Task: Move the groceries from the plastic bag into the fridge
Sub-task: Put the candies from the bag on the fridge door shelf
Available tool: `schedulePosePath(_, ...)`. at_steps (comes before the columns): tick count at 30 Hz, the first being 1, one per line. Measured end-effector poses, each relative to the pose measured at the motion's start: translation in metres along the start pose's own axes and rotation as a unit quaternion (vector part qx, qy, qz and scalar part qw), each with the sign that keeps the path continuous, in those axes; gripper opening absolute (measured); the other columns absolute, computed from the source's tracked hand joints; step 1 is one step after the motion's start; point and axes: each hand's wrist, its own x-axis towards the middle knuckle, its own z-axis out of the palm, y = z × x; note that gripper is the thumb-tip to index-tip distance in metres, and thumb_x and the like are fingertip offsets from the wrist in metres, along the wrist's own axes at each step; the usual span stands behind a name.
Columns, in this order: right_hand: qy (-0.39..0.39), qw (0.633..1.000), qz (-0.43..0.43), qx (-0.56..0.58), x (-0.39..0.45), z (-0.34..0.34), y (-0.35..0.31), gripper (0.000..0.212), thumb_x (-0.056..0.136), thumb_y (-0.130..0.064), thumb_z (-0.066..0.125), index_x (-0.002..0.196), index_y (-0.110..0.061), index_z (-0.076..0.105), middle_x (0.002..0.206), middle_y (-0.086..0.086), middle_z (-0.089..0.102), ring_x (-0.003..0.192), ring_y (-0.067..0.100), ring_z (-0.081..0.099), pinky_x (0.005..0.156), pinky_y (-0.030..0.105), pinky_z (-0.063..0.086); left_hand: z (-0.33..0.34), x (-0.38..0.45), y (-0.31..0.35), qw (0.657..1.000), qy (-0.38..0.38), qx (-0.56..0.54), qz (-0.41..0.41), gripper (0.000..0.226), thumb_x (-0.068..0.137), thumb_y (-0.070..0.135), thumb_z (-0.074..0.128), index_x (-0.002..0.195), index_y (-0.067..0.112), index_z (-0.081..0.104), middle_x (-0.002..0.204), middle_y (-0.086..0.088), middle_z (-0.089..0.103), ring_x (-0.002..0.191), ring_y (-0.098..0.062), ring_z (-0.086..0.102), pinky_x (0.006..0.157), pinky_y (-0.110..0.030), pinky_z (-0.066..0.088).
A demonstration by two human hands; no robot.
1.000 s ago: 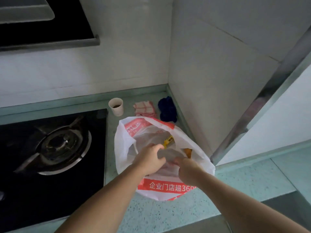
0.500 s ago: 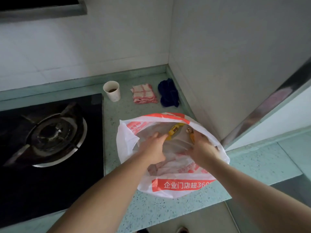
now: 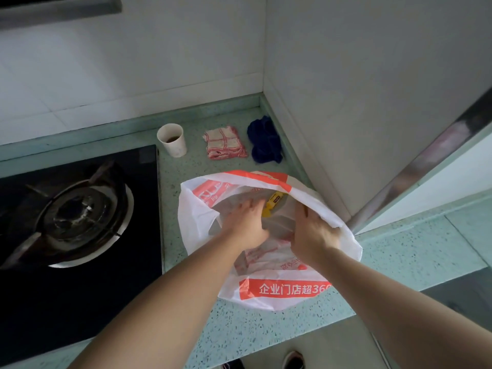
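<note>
White plastic bag (image 3: 269, 291) with orange print sits on the green speckled counter (image 3: 415, 251), mouth wide open, just right of the black gas stove (image 3: 80, 222). Both hands are inside the mouth, apart from each other. Left hand (image 3: 246, 225) reaches in with fingers stretched fairly straight toward 12 o'clock, tips beside a yellow packet (image 3: 273, 203) lying in the bag; can't tell if it touches it. Right hand (image 3: 314, 233) sits at the bag's 3 o'clock side, against the rim, which drapes over its fingers; can't tell whether it grips the plastic. From the bag, at 11 o'clock stands a white paper cup (image 3: 172, 139) with dark liquid, at 12 o'clock a folded red-checked cloth (image 3: 225, 143), at 1 o'clock a crumpled dark blue rag (image 3: 265, 141) in the wall corner. Shoe tips (image 3: 292, 360) show at 6 o'clock below the counter edge.
</note>
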Motion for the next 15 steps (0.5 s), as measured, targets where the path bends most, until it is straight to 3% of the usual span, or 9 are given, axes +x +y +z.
schedulePosePath(2, 0.011, 0.999, -0.02, 0.022, -0.002, 0.003, -0.005, 0.072, 0.094, -0.035, 0.047, 0.152, -0.024, 0.006, 0.144, 0.005, 0.04, 0.12, 0.028, 0.05, 0.093, 0.042, 0.047, 0.001, 0.009, 0.005, 1.0, 0.005, -0.009, 0.005, 0.073, 0.081, 0.036, 0.059, 0.146, 0.028, 0.027, 0.147, -0.005, 0.037, 0.133, -0.031, 0.038, 0.101, -0.05, 0.042)
schedulePosePath(4, 0.039, 0.998, -0.017, 0.051, 0.001, 0.004, 0.0, 0.063, 0.09, -0.046, 0.039, 0.148, -0.031, 0.016, 0.13, 0.001, 0.053, 0.106, 0.028, 0.057, 0.086, 0.044, 0.051, 0.003, 0.019, 0.011, 0.999, 0.009, -0.039, 0.019, 0.075, 0.079, 0.034, 0.058, 0.147, 0.028, 0.027, 0.148, -0.006, 0.037, 0.136, -0.032, 0.035, 0.105, -0.051, 0.039)
schedulePosePath(8, 0.032, 0.998, 0.04, 0.047, 0.013, 0.009, 0.014, 0.051, 0.081, -0.058, 0.041, 0.129, -0.041, 0.035, 0.108, -0.008, 0.059, 0.095, 0.026, 0.06, 0.081, 0.041, 0.054, 0.005, 0.031, 0.027, 0.999, 0.02, -0.045, 0.024, 0.069, 0.082, 0.033, 0.062, 0.144, 0.025, 0.033, 0.147, -0.007, 0.038, 0.136, -0.031, 0.033, 0.107, -0.05, 0.037)
schedulePosePath(10, 0.021, 0.996, 0.059, 0.055, 0.018, 0.017, 0.017, 0.041, 0.072, -0.061, 0.038, 0.11, -0.045, 0.038, 0.091, -0.01, 0.056, 0.084, 0.026, 0.06, 0.072, 0.043, 0.056, 0.009, 0.033, 0.03, 0.999, 0.024, -0.04, 0.023, 0.066, 0.083, 0.031, 0.062, 0.143, 0.024, 0.036, 0.145, -0.006, 0.042, 0.135, -0.03, 0.036, 0.106, -0.048, 0.039)
schedulePosePath(14, -0.033, 0.994, 0.038, 0.092, 0.009, 0.016, 0.015, 0.023, 0.082, -0.05, 0.053, 0.102, -0.041, 0.046, 0.093, -0.01, 0.051, 0.094, 0.02, 0.055, 0.083, 0.031, 0.048, 0.011, 0.036, 0.034, 0.999, 0.032, -0.041, -0.004, 0.058, 0.083, 0.014, 0.059, 0.137, 0.027, 0.045, 0.125, -0.004, 0.058, 0.11, -0.027, 0.057, 0.087, -0.036, 0.05)
schedulePosePath(15, -0.026, 0.996, 0.024, 0.088, 0.009, 0.019, 0.017, 0.027, 0.082, -0.049, 0.06, 0.105, -0.04, 0.048, 0.095, -0.01, 0.052, 0.094, 0.02, 0.056, 0.082, 0.031, 0.048, 0.011, 0.036, 0.034, 0.998, 0.027, -0.05, -0.014, 0.053, 0.082, 0.013, 0.058, 0.132, 0.029, 0.049, 0.118, -0.002, 0.06, 0.101, -0.025, 0.06, 0.083, -0.036, 0.053)
